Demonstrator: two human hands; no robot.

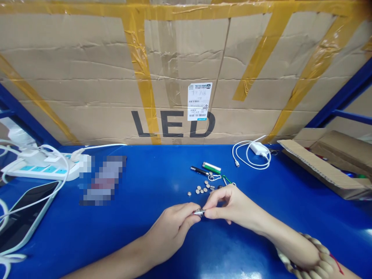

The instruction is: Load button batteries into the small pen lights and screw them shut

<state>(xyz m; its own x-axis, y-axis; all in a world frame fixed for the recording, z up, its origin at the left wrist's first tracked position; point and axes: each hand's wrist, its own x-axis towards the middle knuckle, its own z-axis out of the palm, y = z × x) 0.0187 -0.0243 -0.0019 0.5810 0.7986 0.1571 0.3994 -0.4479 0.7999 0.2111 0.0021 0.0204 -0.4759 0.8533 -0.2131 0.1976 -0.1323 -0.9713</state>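
Note:
Over the blue table, my left hand pinches a small silver metal tube between thumb and fingers. My right hand grips the tube's other end with thumb and forefinger, so the two hands meet at it. Most of the tube is hidden by the fingers. Just beyond the hands lie several round button cells. Behind those are a black pen-shaped light and a green and silver one, with a small metal clip beside them.
A large taped cardboard box stands along the back. A white charger with cable lies at the back right, near an open carton. On the left are a power strip, a phone and a blurred-out flat object.

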